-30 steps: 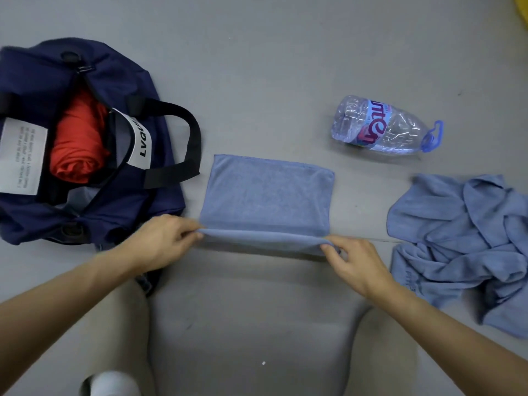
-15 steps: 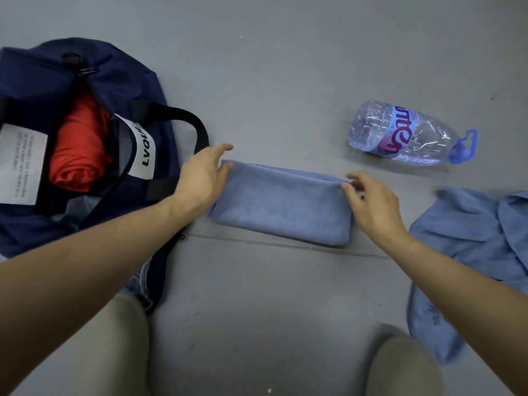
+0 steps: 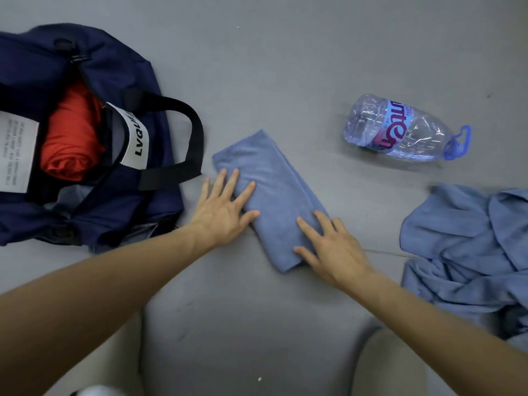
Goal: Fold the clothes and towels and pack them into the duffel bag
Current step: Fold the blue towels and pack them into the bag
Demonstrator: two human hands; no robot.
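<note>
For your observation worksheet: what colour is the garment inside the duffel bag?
The garment is orange-red; the head view shows it best.

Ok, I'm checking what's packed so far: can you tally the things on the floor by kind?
duffel bag: 1
red garment, in the bag: 1
blue cloths: 2, the folded towel and the crumpled heap
water bottle: 1
Total: 5

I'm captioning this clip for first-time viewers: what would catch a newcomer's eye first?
The left hand and right hand press flat on a folded blue towel mid-floor. At left, an open navy duffel bag shows a bright red garment inside; at right lie a clear plastic bottle and a crumpled blue cloth.
</note>
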